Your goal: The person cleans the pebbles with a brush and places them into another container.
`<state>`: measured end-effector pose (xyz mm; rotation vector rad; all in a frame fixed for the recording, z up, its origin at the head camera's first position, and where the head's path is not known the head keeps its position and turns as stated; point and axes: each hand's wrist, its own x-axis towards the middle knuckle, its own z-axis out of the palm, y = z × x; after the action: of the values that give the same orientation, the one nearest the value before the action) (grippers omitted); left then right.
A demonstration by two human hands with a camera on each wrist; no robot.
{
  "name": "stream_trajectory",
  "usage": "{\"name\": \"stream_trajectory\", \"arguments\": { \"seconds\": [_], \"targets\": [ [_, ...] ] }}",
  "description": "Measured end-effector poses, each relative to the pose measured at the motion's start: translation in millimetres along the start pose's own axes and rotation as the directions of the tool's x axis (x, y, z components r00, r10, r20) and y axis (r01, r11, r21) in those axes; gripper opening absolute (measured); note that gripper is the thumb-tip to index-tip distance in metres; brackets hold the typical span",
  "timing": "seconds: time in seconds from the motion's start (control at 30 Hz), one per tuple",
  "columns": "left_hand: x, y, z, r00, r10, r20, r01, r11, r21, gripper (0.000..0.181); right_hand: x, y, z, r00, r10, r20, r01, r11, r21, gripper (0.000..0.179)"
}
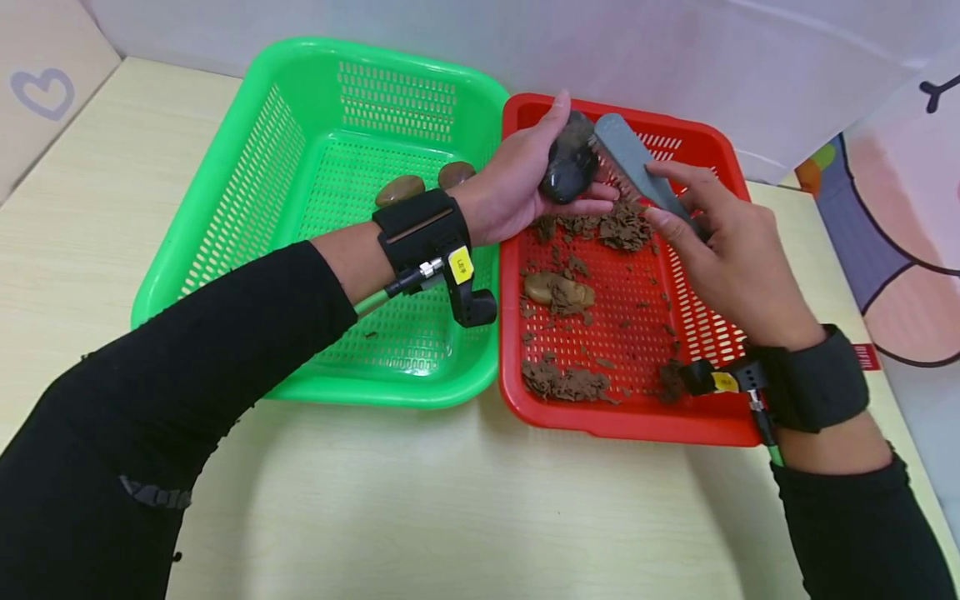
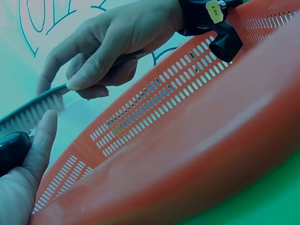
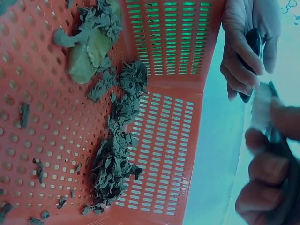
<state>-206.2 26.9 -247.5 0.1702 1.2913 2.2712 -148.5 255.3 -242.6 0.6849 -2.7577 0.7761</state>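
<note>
My left hand [image 1: 506, 187] holds a smooth, dark, shiny stone [image 1: 567, 173] above the far left part of the red basket [image 1: 630, 423]. In the right wrist view, its fingers wrap the edge of the stone [image 3: 255, 43]. A grey-blue brush [image 1: 628, 154] is gripped by my right hand [image 1: 738, 250], with the thumb and fingers on its handle. The bristles [image 2: 49, 104] face the stone and meet its right side in the head view. Below lies a yellowish stone [image 1: 542, 287], partly covered with brown crumbs, on the basket floor.
Brown shavings [image 1: 626, 225] heap under the hands, with another pile [image 1: 562, 382] at the basket's near left corner. A green basket [image 1: 315, 385] adjoins on the left, holding two brown stones [image 1: 401, 190]. A white wall [image 1: 637, 50] stands behind both baskets.
</note>
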Motion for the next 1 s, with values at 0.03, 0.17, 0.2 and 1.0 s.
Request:
{"name": "stream_trajectory", "arguments": {
  "seconds": [0.03, 0.17, 0.2, 1.0],
  "targets": [
    [0.1, 0.1, 0.1, 1.0, -0.002, -0.005, 0.002, 1.0, -0.006, 0.056, -0.1, 0.0, -0.1, 1.0, -0.004, 0.011, 0.004, 1.0, 0.012, 0.053],
    [0.4, 0.2, 0.1, 1.0, 0.007, -0.008, -0.007, 1.0, -0.017, 0.057, -1.5, -1.2, 0.0, 0.997, -0.059, 0.059, 0.054, 0.995, 0.078, 0.057],
    [0.5, 0.3, 0.3, 1.0, 0.002, -0.02, -0.003, 1.0, -0.021, 0.056, -1.7, -1.7, 0.1, 0.995, -0.069, 0.067, 0.063, 0.994, 0.087, 0.058],
    [-0.2, -1.4, -1.2, 0.999, 0.011, 0.038, -0.016, 0.991, 0.134, 0.06, 0.9, -1.6, 0.2, 1.0, -0.026, -0.018, 0.025, 1.0, -0.006, 0.055]
  ]
}}
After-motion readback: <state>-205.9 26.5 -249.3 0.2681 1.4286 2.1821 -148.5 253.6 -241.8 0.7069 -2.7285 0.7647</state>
